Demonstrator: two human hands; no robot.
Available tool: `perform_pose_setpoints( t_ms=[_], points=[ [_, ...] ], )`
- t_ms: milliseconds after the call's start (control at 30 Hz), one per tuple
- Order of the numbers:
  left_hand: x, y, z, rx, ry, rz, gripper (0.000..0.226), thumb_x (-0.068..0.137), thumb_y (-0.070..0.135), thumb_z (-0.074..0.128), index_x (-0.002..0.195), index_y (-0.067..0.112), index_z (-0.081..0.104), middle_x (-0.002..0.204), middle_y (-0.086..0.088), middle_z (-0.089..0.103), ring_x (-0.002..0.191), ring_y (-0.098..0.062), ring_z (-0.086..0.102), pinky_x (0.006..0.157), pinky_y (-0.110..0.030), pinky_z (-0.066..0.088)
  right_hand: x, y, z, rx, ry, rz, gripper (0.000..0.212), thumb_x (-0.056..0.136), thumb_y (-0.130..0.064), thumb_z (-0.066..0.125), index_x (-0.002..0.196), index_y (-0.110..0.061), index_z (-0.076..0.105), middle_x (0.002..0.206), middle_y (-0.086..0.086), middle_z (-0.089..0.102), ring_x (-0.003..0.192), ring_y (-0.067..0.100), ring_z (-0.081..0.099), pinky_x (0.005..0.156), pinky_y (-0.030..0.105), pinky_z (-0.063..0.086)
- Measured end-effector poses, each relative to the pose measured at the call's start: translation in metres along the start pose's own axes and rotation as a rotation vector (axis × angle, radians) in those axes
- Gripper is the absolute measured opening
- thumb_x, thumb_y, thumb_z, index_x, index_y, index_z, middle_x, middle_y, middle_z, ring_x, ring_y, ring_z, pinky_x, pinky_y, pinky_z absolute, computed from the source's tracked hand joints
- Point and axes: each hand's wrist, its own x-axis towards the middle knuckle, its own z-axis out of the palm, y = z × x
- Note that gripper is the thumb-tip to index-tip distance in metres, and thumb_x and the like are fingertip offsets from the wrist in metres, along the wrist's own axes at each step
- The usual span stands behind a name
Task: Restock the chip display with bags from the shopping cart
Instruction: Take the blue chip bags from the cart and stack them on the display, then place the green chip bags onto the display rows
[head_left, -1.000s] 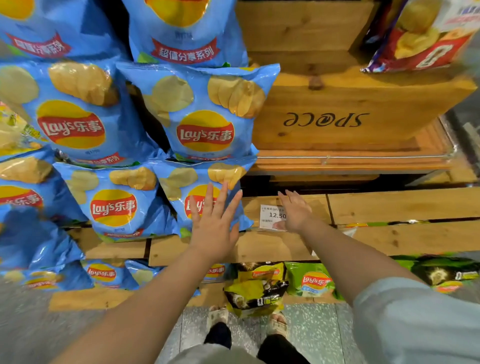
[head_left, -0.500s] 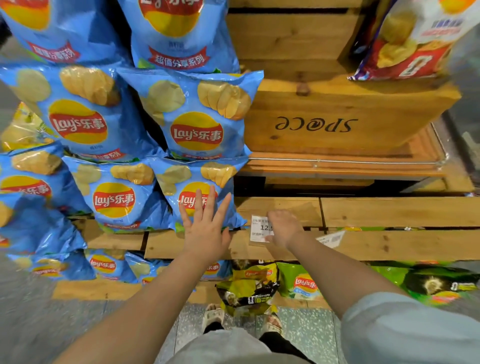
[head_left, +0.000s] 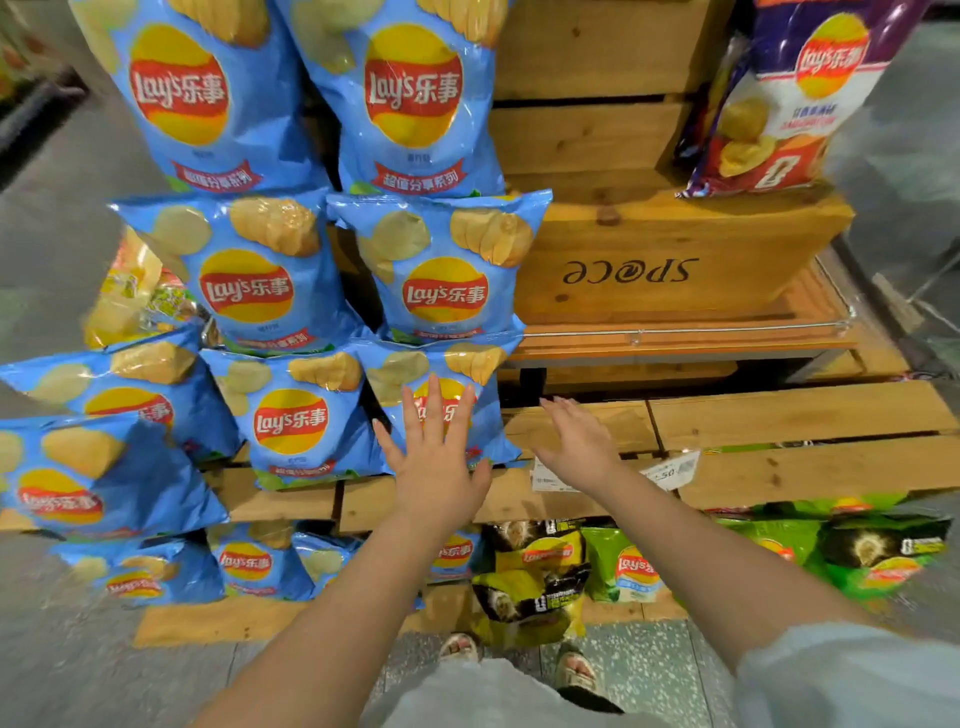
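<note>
My left hand (head_left: 439, 457) lies flat, fingers straight and spread, pressing the front of the blue Lay's bag (head_left: 441, 400) at the right end of its row, settling it on the wooden slat shelf (head_left: 779, 415). My right hand (head_left: 574, 441) is open too, holding nothing, hovering just at 3 o'clock from that bag over bare slats. The blue stack fills the display from 9 to 12 o'clock, so that side looks stocked. From 1 to 3 o'clock the slats and the wooden crate (head_left: 649, 260) stand bare, so I judge plenty remains. The shopping cart is out of view.
</note>
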Motion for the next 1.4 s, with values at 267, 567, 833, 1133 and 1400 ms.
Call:
perform_pose_setpoints(
  t_ms=[267, 567, 833, 1133, 1400],
  points=[
    [-0.012, -0.028, -0.029, -0.17, -0.057, 0.135, 0.075, 0.097, 0.046, 0.046, 0.153, 0.036, -0.002, 0.157, 0.007, -0.027, 0.143, -0.018, -0.03, 0.115, -0.054, -0.012, -0.071, -0.082, -0.029, 0.291, 0.26, -0.08, 0.061, 0.097, -0.041, 0.049, 0.151, -0.025, 0.024, 0.159, -0.003, 0.016, 0.148, 0.014, 0.002, 0.118, 0.033, 0.004],
    [-0.022, -0.016, -0.059, -0.107, -0.037, 0.339, 0.069, 0.095, 0.055, 0.036, 0.154, 0.034, 0.005, 0.15, 0.013, -0.033, 0.139, -0.014, -0.033, 0.116, -0.049, -0.01, -0.114, -0.088, -0.054, 0.212, 0.293, 0.055, 0.055, 0.1, -0.043, 0.038, 0.151, -0.03, 0.02, 0.16, -0.006, 0.01, 0.147, 0.013, -0.008, 0.117, 0.034, -0.003],
    [-0.049, 0.056, -0.086, -0.078, 0.01, 0.508, 0.065, 0.096, 0.052, 0.035, 0.153, 0.036, 0.008, 0.145, 0.017, -0.034, 0.141, -0.013, -0.031, 0.115, -0.047, -0.014, -0.161, -0.053, -0.086, 0.273, 0.409, 0.113, 0.056, 0.1, -0.047, 0.035, 0.151, -0.033, 0.018, 0.161, -0.008, 0.006, 0.146, 0.01, -0.012, 0.116, 0.035, -0.005],
    [-0.11, 0.179, -0.071, -0.017, 0.039, 0.667, 0.066, 0.097, 0.048, 0.043, 0.153, 0.035, 0.011, 0.145, 0.013, -0.035, 0.145, -0.019, -0.025, 0.116, -0.049, -0.012, -0.261, 0.039, -0.123, 0.323, 0.556, 0.194, 0.054, 0.1, -0.046, 0.036, 0.15, -0.031, 0.023, 0.161, -0.006, 0.009, 0.146, 0.012, -0.01, 0.118, 0.037, -0.005],
    [-0.179, 0.309, -0.036, -0.025, 0.008, 0.857, 0.061, 0.097, 0.046, 0.046, 0.151, 0.034, 0.021, 0.159, 0.004, -0.022, 0.148, -0.02, -0.019, 0.117, -0.045, -0.01, -0.37, 0.141, -0.14, 0.286, 0.732, 0.314, 0.08, 0.08, -0.068, 0.024, 0.144, -0.023, 0.042, 0.153, 0.002, 0.033, 0.145, 0.025, 0.012, 0.119, 0.041, 0.008]
  ],
)
